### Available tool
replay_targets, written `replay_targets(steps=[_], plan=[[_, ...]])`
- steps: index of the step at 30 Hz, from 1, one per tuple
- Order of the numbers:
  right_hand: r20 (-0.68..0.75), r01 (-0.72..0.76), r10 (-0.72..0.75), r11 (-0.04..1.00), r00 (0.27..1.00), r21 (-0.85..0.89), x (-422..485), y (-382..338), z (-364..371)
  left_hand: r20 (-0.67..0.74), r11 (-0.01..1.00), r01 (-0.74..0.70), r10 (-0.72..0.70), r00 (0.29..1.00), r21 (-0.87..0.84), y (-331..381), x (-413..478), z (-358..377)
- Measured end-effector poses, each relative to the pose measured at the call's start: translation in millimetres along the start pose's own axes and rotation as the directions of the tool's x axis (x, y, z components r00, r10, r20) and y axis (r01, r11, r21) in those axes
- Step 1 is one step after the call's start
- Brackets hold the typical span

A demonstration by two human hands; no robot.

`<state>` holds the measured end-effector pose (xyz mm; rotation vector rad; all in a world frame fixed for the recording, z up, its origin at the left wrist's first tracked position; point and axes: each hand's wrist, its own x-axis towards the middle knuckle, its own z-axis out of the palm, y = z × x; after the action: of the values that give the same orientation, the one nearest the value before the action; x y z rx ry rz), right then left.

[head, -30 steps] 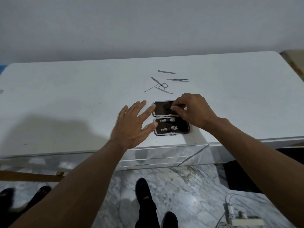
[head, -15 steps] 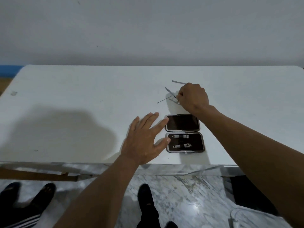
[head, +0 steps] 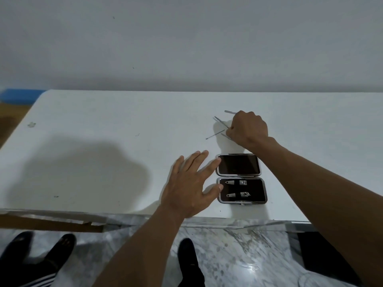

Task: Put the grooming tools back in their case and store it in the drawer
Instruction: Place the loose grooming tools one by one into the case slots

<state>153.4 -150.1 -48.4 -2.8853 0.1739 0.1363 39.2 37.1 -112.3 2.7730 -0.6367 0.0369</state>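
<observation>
A small black grooming case (head: 241,179) lies open near the front edge of the white dresser top (head: 103,141). Its near half holds two nail clippers (head: 238,189); its far half is bare. My left hand (head: 190,187) rests flat and spread, fingertips touching the case's left side. My right hand (head: 247,128) is curled over the loose metal tools beyond the case, fingers pinched around the small scissors (head: 220,122), whose blades stick out to the left. A thin pick (head: 214,135) and a flat file (head: 229,112) lie beside that hand, partly hidden by it.
The dresser's front edge (head: 207,219) runs just below the case, with marble floor (head: 238,255) beneath. My dark shoe (head: 187,253) stands by the dresser, and another person's feet (head: 41,251) are at the lower left. A grey wall rises behind the dresser.
My right hand left the open case and reached back to the loose tools, closing over the scissors. My left hand stayed spread against the case. The camera tilted upward.
</observation>
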Motion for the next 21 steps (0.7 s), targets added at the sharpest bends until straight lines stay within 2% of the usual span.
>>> replay_targets(steps=[13,21], plan=[[-0.074,0.074,-0.074,0.997,0.995,-0.003,-67,30,-10,-0.004,0.999,-0.027,0.027,1.0,0.034,-2,-2,5],[0.006,0.157,-0.157,0.986,0.988,-0.054,-121,52,-9,-0.011,0.997,-0.035,0.036,0.999,0.068,-4,-3,9]])
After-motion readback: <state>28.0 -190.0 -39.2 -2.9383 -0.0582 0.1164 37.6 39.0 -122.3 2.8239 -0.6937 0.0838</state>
